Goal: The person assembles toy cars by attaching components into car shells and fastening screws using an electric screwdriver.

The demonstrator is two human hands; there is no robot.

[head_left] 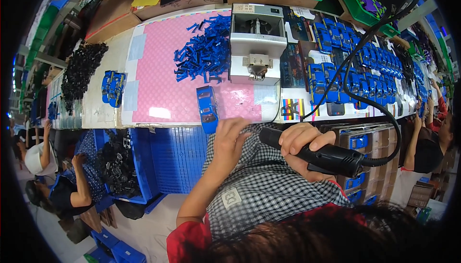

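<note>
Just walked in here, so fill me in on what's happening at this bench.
A person is working with both hands. The right hand grips a black handheld tool with a cable. The left hand is at the near end of a blue toy car, by the front edge of a pink mat; its exact hold is unclear. Beyond the car lie loose blue parts, beside a metal machine. More blue cars stand in rows to the right.

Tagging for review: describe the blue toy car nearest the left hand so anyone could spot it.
Find the pink mat, then its front edge by the left hand. The blue toy car there is the mat's only one, larger than the blue pieces heaped beyond.
</note>
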